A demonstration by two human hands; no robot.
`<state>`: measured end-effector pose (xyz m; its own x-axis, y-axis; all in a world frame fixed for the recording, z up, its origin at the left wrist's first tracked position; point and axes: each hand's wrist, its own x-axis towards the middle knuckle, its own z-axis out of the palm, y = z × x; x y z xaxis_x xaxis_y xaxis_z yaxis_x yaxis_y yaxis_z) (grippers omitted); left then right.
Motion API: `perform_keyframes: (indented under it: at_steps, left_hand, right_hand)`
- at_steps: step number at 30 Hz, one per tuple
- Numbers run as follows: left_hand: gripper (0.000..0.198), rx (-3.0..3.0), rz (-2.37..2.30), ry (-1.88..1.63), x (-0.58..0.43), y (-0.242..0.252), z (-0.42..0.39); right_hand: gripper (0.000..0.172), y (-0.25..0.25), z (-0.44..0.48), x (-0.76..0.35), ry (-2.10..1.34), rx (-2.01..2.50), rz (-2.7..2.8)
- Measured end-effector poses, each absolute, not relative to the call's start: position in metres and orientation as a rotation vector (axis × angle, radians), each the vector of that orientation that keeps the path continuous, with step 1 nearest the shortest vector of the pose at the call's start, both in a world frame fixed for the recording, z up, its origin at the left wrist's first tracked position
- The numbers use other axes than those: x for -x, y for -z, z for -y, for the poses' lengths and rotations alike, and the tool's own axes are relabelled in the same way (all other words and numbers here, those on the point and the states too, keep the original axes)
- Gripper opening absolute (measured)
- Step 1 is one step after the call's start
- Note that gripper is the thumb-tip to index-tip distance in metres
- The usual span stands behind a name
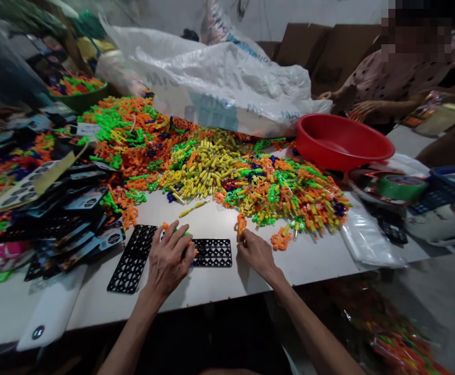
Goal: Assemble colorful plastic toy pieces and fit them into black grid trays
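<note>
My left hand (171,255) curls over small coloured plastic pieces; bits of orange, green and blue show around its fingers, and the palm side is hidden. Under and beside it lies a black perforated plate (214,253) with rows of holes. Another black perforated plate (131,260) rests slanted to the left of this hand. My right hand (258,255) has its fingers closed on an orange plastic piece (240,224) just above the white table (207,286). To its right is an orange piece with a yellow stick (281,239). A single yellow stick (194,208) lies in front of both hands.
Heaped behind are yellow sticks (207,161) and mixed bagged pieces (282,190). A red basin (344,140), clear plastic bags (368,234) and green tape (401,187) stand right. Left are stacked black cards (71,224) and a white power bank (51,312). Another person (391,83) sits across.
</note>
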<state>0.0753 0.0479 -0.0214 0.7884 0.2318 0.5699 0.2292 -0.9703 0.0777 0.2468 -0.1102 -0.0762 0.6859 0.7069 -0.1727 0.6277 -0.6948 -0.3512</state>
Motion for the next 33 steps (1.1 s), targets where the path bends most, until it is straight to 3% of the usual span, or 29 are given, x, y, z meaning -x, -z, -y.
perform_keyframes:
  at_steps: [17,22,28,33]
  left_hand:
    - [0.015,-2.952,-0.392,-0.955,-0.077,0.022,-0.047]
    - [0.017,-2.944,-0.395,-0.945,-0.077,0.021,-0.047]
    - [0.017,-2.947,-0.417,-0.908,-0.078,0.019,-0.046]
    - [0.02,-2.933,-0.414,-0.903,-0.078,0.02,-0.047]
  right_hand:
    - [0.021,0.059,0.066,-0.277,-0.517,2.766,1.413]
    - [0.012,0.071,0.044,-0.282,-0.54,2.426,1.27]
    - [0.006,0.088,0.011,-0.252,-0.953,1.662,0.959]
    - [0.008,0.088,-0.004,-0.234,-0.971,1.716,1.213]
